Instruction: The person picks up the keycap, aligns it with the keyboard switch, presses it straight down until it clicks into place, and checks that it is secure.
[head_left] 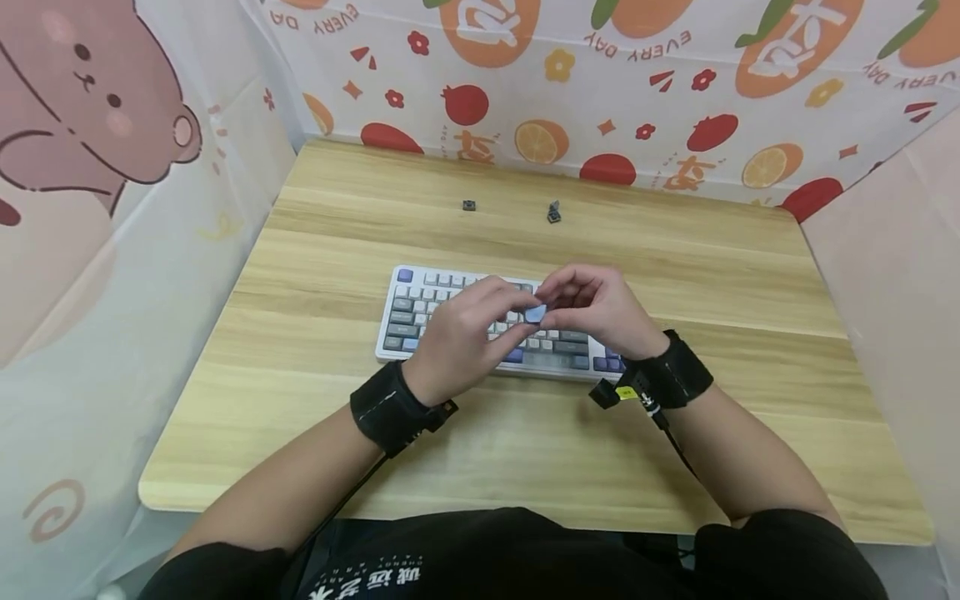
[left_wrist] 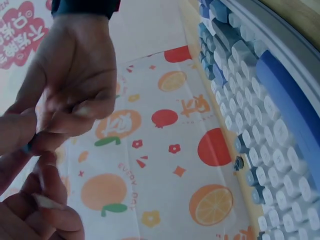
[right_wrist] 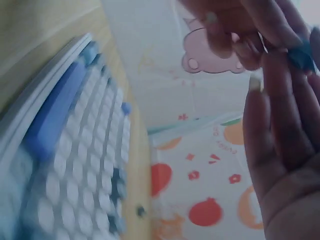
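Above the keyboard point(head_left: 401, 321), both hands meet at a small blue keycap point(head_left: 536, 314). My left hand point(head_left: 468, 333) pinches its left side between thumb and forefinger. From the right, my right hand point(head_left: 596, 308) grips it with thumb and fingertips. In the right wrist view the keycap point(right_wrist: 301, 56) looks dark teal between the fingers; only a sliver shows in the left wrist view. The keyboard has white, grey and blue-purple keys in a white case, and the hands hide its middle and upper right in the head view.
Two small dark pieces lie farther back on the wooden table point(head_left: 337, 217): a square one point(head_left: 468, 205) and a longer one point(head_left: 554, 212). A printed cloth point(head_left: 660, 100) hangs behind the table. Each wrist wears a black strap point(head_left: 393, 408) with a cable.
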